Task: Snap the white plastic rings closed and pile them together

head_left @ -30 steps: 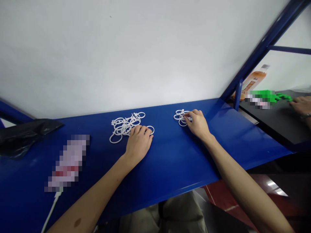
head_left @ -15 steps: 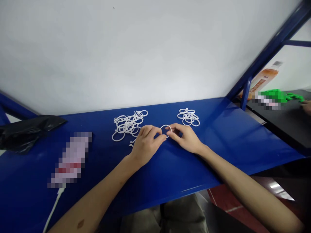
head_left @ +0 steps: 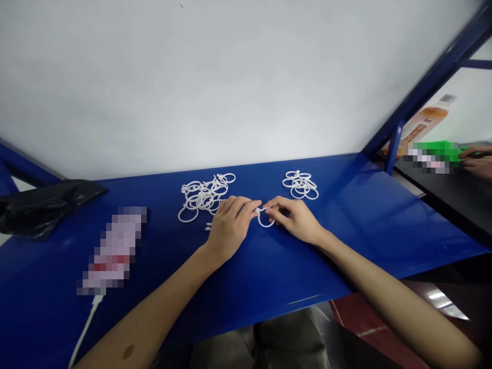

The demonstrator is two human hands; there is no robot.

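Ring [head_left: 266, 226] between left and right fingertips [head_left: 271, 211]

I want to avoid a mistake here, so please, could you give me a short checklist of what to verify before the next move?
1. White ring at the fingertips of left hand and right hand: ok.
2. That ring apart from left pile and right pile: ok.
3. Its small fastening closed properly: cannot tell, too small and partly covered by fingers.
4. Rings in the left pile lying separately: not ok, they overlap.
5. Cable free of the left forearm: cannot tell, they come close at the picture's bottom edge.
6. Black bag away from both hands: ok.
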